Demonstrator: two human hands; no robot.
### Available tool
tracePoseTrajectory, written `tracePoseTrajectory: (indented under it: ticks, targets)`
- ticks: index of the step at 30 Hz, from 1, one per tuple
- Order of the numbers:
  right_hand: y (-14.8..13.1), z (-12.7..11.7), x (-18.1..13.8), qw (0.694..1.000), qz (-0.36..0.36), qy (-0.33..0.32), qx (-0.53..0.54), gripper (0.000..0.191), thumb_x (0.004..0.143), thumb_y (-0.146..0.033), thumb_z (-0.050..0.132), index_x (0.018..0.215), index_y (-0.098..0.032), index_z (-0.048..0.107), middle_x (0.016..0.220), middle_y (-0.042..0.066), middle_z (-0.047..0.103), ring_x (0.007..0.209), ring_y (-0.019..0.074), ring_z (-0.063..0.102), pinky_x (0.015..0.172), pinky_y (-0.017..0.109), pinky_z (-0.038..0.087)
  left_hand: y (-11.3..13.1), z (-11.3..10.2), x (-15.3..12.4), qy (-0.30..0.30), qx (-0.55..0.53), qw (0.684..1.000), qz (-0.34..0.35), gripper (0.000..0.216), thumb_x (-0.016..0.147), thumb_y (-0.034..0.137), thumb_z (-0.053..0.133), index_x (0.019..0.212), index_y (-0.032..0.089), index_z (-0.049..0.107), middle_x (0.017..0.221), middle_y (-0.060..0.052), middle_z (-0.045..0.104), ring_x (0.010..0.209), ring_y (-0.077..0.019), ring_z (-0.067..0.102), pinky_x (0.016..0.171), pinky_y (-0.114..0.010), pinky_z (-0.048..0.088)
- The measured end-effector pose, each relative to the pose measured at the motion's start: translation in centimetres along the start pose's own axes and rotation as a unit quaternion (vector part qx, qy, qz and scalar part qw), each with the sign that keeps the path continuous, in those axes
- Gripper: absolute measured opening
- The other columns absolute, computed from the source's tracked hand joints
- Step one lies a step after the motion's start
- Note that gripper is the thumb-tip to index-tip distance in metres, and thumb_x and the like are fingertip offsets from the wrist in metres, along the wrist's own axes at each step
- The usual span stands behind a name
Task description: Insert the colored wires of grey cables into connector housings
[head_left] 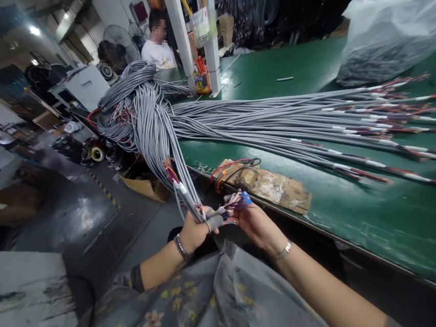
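Observation:
My left hand (197, 228) is closed around several grey cables (184, 191) near their stripped ends. Thin coloured wires (232, 208) fan out from those ends toward my right hand (253, 219). The fingers of my right hand are pinched on the wires, and blue tape or a blue cover shows on a fingertip. From my left hand the cables run up to a large looped cable bundle (150, 105) draped over the table's edge. Many more grey cables (265, 114) lie lengthwise across the green table (352, 207), their bared wire ends at the right.
A worn wooden block (273, 187) with red and black leads lies at the table's near edge. A clear plastic bag (391, 46) of grey pieces stands at the back right. Beyond a white post (210, 44) sits another person (158, 44). An open cardboard box (144, 184) is on the floor.

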State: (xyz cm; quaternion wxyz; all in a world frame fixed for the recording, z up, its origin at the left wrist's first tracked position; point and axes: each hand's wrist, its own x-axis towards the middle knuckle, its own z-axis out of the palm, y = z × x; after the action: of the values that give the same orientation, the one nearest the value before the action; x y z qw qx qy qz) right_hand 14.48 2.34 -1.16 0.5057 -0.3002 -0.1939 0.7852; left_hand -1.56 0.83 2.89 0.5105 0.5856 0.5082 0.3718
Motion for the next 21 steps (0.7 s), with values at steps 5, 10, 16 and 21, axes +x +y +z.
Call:
tracePoseTrajectory:
  ticks: [5,10,16,21]
  targets:
    - [-0.40,-0.03,0.42,0.999,-0.036,0.009,-0.007,0.033,0.068,-0.052,0.076,0.074,-0.021,0.069,0.069,0.000,0.067,0.062,0.0132,0.059,0.059,0.025,0.049,0.82,-0.09,0.00,-0.004,-0.028,1.000,-0.005,0.030,0.071,0.037,0.068,0.051,0.016,0.061,0.047,0.000,0.058,0.046,-0.0106,0.050,0.051,-0.024,0.039]
    - [-0.61,-0.48,0.28,0.998,-0.029,0.021,-0.058,0.032,0.068,-0.050,0.078,0.069,-0.019,0.069,0.064,0.000,0.065,0.059,0.0122,0.057,0.056,0.024,0.048,0.73,0.08,0.28,-0.029,0.000,0.999,-0.015,0.032,0.071,0.040,0.068,0.052,0.016,0.061,0.046,0.000,0.057,0.046,-0.0101,0.048,0.050,-0.024,0.038]
    - [-0.35,-0.18,-0.01,0.999,-0.050,-0.002,-0.005,0.033,0.064,-0.049,0.080,0.079,-0.021,0.073,0.078,0.002,0.071,0.070,0.0160,0.062,0.066,0.028,0.050,0.58,0.62,0.74,-0.019,0.012,1.000,-0.018,0.036,0.071,0.042,0.067,0.048,0.016,0.058,0.045,0.000,0.055,0.046,-0.0098,0.046,0.049,-0.024,0.034]
    - [-0.27,0.00,-0.13,0.998,-0.045,-0.029,0.022,0.032,0.063,-0.051,0.081,0.075,-0.022,0.073,0.075,0.001,0.071,0.069,0.0161,0.060,0.070,0.030,0.049,1.01,0.78,0.66,-0.013,0.003,0.999,-0.042,0.032,0.066,0.043,0.068,0.050,0.017,0.059,0.044,0.001,0.054,0.044,-0.0099,0.046,0.049,-0.024,0.036]
